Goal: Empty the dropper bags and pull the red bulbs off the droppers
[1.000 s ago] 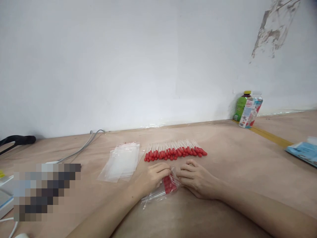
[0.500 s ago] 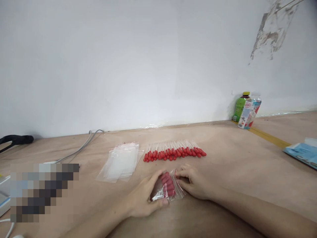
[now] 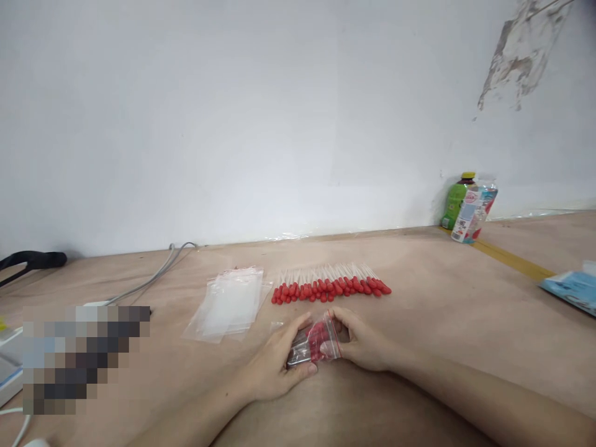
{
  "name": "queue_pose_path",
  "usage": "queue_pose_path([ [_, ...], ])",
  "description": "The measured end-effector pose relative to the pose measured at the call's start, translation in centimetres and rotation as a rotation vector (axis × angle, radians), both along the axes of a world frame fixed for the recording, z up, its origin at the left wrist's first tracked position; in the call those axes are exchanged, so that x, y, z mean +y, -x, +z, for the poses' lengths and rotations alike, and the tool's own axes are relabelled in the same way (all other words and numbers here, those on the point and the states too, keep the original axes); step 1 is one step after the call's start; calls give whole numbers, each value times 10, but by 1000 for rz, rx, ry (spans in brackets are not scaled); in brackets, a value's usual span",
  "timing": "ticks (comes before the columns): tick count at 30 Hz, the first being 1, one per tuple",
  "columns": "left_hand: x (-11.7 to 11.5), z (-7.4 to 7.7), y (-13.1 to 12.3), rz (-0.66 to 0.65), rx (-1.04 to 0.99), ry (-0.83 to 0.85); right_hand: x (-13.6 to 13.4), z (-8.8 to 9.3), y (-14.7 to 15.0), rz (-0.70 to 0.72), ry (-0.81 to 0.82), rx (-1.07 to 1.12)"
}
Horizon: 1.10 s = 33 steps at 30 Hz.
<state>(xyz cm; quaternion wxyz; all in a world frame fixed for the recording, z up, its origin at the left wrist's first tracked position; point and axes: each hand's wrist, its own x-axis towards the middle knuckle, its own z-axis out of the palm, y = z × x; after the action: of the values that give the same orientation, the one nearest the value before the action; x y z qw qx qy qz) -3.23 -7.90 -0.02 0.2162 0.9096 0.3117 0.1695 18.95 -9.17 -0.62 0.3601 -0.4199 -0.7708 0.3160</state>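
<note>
Zip bag of red-bulbed droppers (image 3: 315,341), flat on the table a second ago, now bunched and clamped between left hand (image 3: 274,369) and right hand (image 3: 361,343), both closed on it.

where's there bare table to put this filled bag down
Widest bare patch: right of the red-tipped sticks, out to the bottles and the blue pack. Also bare: the strip behind the sticks up to the wall. Crowded: the middle, where the left hand, right hand, filled bag, sticks and empty bags sit close, and the far left by the cable.
</note>
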Motion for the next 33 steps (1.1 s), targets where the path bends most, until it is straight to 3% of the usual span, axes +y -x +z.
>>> queue_pose_path([
  [7,0,-2,1,-19,-4,-13,3,0,8,5,-32,-66],
  [16,0,0,2,-9,12,9,0,11,-10,-36,-91,-127],
  [18,0,1,1,-15,-1,4,2,15,-16,-48,-27,-91],
  [24,-1,4,1,-8,12,14,13,24,-36,61,447,302],
  [27,-1,4,1,-7,22,13,17,22,-42,17,592,389],
  [30,-1,4,1,-11,19,8,19,25,-48,-35,658,384],
  [33,0,3,2,-10,9,-2,19,44,-62,-73,569,262],
])
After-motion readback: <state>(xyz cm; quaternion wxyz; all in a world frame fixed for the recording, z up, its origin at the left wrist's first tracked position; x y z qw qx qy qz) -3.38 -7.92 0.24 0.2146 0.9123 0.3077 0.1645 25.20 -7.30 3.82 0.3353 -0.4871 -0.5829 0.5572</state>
